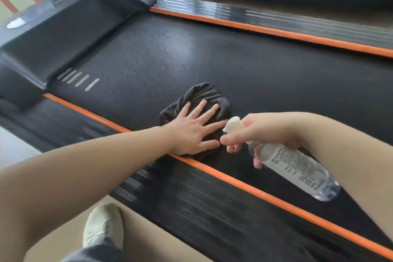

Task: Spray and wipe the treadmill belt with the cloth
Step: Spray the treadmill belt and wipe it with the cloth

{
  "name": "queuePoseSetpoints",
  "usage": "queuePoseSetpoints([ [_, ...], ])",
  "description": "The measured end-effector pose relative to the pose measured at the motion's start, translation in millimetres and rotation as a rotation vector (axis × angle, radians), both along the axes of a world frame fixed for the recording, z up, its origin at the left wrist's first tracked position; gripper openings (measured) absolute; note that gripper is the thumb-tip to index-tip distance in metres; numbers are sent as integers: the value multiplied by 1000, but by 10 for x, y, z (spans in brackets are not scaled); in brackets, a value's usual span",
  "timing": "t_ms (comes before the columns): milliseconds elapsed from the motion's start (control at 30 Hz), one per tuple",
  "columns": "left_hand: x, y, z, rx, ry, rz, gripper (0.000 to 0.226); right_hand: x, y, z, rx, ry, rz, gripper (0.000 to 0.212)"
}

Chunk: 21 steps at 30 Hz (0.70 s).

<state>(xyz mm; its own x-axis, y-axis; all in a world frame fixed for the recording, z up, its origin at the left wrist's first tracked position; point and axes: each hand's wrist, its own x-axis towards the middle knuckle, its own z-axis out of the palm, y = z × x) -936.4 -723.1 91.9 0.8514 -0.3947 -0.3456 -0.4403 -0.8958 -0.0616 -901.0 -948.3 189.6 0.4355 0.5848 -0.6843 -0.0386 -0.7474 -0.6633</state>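
Nearest the lens, the person's pale shoe (103, 225) stands on the tan floor (170, 247) beside the treadmill's ribbed side rail (212, 204). Over the black treadmill belt (276, 74), the left hand (192, 132) lies flat with fingers spread on the dark cloth (204, 95), close to the near orange strip (276, 198). Just beside it, the right hand (261, 132) is wrapped around a clear spray bottle (297, 168), whose label print is too blurred to read.

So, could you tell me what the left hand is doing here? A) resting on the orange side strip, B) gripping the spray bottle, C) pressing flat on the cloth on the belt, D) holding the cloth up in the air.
C: the left hand lies open, fingers spread, on the dark cloth on the belt, while the right hand holds the bottle.
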Motion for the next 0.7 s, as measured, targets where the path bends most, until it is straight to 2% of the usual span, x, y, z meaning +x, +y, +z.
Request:
queuePoseSetpoints([
  [67,32,96,-21,-19,-39,41,72,-26,-82,-64,-25,7,23,44],
  [200,57,227,-83,-48,-73,260,77,-78,-286,-119,-47,-27,47,46],
  [333,124,-76,-85,-78,-54,590,67,-17,-596,-83,-14,-100,-96,50],
  [367,105,-212,-83,-66,-51,580,68,0,-692,-54,-14,-109,-118,51],
  [433,19,-630,-101,-40,-84,309,75,29,-947,1,-6,-110,-155,51],
  [500,-69,-1095,-131,-86,-92,-110,77,52,-1146,33,-14,-135,-164,53],
  [567,-60,-1455,-134,-135,-103,-429,74,49,-1289,38,-39,-158,-165,55],
  [633,11,-1594,-143,-162,-97,-515,68,33,-1408,14,-40,-156,-171,55],
  [700,80,-1551,-172,-218,-98,-443,64,5,-1522,-2,-50,-133,-166,54],
])
